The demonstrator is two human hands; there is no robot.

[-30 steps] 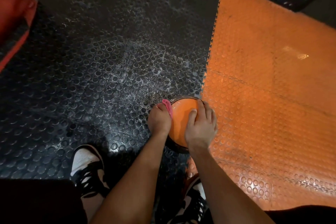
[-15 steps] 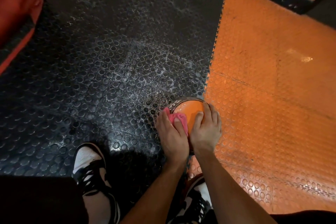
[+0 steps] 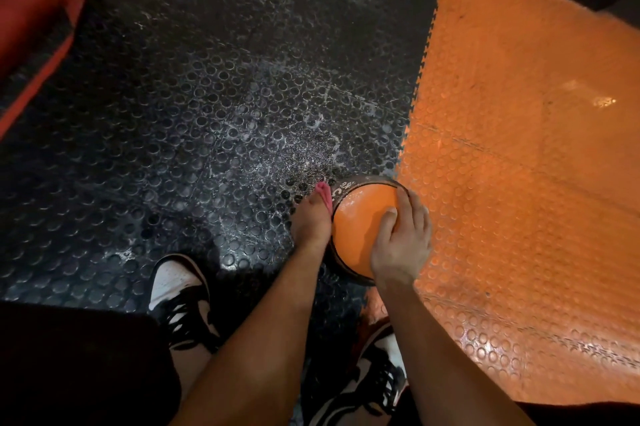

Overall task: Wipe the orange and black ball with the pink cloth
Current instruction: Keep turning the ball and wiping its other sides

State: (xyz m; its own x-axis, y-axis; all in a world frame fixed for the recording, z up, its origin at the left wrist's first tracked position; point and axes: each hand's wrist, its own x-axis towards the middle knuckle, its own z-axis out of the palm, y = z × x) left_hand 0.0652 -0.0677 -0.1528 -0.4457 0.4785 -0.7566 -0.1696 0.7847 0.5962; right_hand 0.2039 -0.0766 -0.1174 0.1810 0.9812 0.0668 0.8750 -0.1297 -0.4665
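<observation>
The orange and black ball [image 3: 358, 218] sits on the floor where the black tiles meet the orange ones. Its top is orange, with a black band and white lettering around the far rim. My left hand [image 3: 311, 222] presses the pink cloth [image 3: 325, 194] against the ball's left side; only a strip of cloth shows past the hand. My right hand [image 3: 401, 242] lies on the ball's right and near side, fingers spread and bent over its top. The lower part of the ball is hidden by both hands.
Studded black floor tiles [image 3: 207, 114] fill the left and middle, dusted with white marks. Studded orange tiles [image 3: 519, 183] cover the right. My two black and white shoes [image 3: 180, 290] [image 3: 375, 377] stand just below the ball. A red padded object [image 3: 31, 10] is at top left.
My left hand has slid with the cloth from the top of the ball down to its left side. More of the orange top shows now. My right hand stays on the ball.
</observation>
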